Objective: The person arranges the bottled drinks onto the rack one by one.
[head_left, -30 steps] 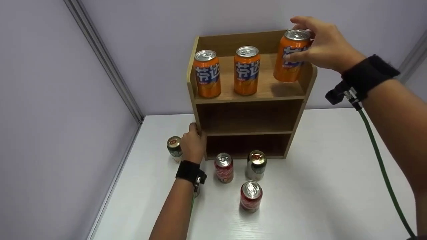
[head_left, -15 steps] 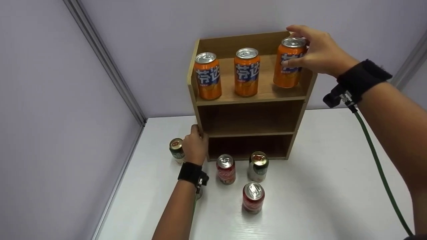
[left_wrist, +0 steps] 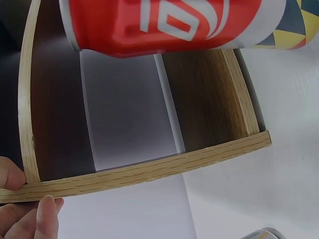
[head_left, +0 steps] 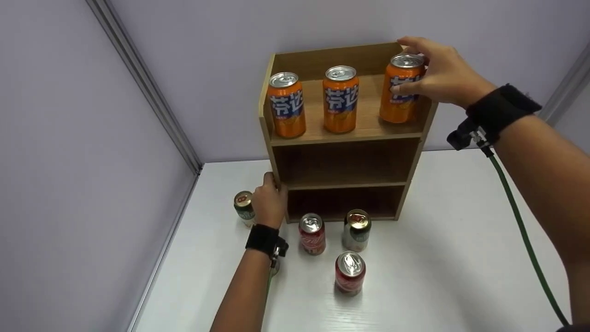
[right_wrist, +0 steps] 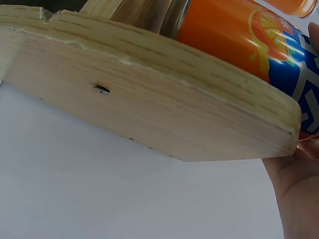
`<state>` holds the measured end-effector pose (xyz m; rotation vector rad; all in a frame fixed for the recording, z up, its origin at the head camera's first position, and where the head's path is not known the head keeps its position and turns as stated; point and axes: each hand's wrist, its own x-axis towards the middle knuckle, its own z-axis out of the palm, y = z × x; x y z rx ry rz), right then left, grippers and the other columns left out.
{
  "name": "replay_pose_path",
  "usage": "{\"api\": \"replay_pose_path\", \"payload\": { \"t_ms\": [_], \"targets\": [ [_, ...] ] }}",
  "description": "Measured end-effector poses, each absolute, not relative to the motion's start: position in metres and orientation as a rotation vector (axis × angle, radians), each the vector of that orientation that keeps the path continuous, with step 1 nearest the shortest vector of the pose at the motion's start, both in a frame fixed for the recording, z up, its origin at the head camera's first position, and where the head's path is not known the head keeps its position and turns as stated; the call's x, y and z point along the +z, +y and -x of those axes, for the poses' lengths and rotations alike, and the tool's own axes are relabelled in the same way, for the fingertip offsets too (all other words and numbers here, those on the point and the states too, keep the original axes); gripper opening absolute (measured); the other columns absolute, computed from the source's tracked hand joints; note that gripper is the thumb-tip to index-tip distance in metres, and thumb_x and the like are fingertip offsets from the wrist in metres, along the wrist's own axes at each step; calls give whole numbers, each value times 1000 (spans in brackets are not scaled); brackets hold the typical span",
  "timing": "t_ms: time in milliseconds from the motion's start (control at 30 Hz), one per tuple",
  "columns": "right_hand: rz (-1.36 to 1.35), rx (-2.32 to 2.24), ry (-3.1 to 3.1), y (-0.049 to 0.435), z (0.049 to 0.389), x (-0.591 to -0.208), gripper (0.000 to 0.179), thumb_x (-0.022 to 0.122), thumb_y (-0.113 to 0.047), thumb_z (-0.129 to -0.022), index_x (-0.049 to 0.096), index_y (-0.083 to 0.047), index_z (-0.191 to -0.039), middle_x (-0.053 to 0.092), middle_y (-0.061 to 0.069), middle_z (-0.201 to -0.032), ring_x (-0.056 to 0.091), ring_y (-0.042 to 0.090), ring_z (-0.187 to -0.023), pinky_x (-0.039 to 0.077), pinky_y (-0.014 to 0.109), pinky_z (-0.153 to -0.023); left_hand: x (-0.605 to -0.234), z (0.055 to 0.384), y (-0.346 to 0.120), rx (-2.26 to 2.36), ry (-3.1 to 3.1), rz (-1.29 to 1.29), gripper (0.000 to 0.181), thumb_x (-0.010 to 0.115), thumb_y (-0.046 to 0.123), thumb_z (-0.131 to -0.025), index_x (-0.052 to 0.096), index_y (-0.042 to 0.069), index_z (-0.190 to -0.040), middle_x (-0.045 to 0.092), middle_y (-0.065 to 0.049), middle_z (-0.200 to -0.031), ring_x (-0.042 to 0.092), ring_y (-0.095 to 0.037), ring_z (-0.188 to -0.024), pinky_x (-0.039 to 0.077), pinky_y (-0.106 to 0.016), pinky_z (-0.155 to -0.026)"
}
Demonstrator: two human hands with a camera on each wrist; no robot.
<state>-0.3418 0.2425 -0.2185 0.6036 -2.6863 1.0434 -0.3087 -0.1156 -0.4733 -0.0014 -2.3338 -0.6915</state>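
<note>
At the right end of the top tier of a small wooden shelf (head_left: 345,139), my right hand (head_left: 449,76) holds an orange soda can (head_left: 397,108) upright, thumb across its front. The right wrist view shows that can (right_wrist: 224,40) just behind the side panel (right_wrist: 149,99). Two matching orange cans stand on the same tier, one at the left (head_left: 289,125) and one in the middle (head_left: 340,121). Lower down, my left hand (head_left: 268,205) grips the shelf's left side panel; its fingertips (left_wrist: 47,214) curl over the panel's edge in the left wrist view.
Before the shelf stand a red can (head_left: 312,240), a green-and-white can (head_left: 356,237) and another red can (head_left: 350,279). A green can (head_left: 244,210) stands left of my left hand. My left wrist mostly hides another can (head_left: 275,267). A green cable (head_left: 521,216) hangs from my right wrist.
My right hand has lowered the orange can from above the top tier down onto the shelf's right end. My left hand keeps its grip on the side panel.
</note>
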Motion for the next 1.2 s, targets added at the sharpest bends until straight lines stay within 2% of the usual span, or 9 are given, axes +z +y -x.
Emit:
{"api": "replay_pose_path", "payload": {
  "t_ms": [333,900,1200],
  "targets": [
    [-597,1052,-2691,244,340,-218,87,77,-27,-85,24,-37,-153,36,15,-149,43,41,-129,34,60,-100,-469,309,-114,-715,-2354,-10,19,70,13,-85,61,2,-98,68,-13,-72,66,-29,-59,48,-45,-52],
    [-609,1033,-2662,242,335,-223,90,79,-26,-82,25,-37,-153,41,14,-145,48,39,-124,36,59,-99,-471,306,-115,-702,-2361,-2,19,69,14,-86,61,2,-98,67,-13,-71,65,-29,-58,48,-45,-51],
    [-594,1066,-2675,242,335,-224,89,77,-26,-85,21,-36,-154,35,14,-150,43,40,-129,33,60,-101,-470,307,-116,-711,-2371,-15,20,69,15,-87,62,2,-100,69,-13,-74,66,-26,-58,48,-43,-51]
  ]
}}
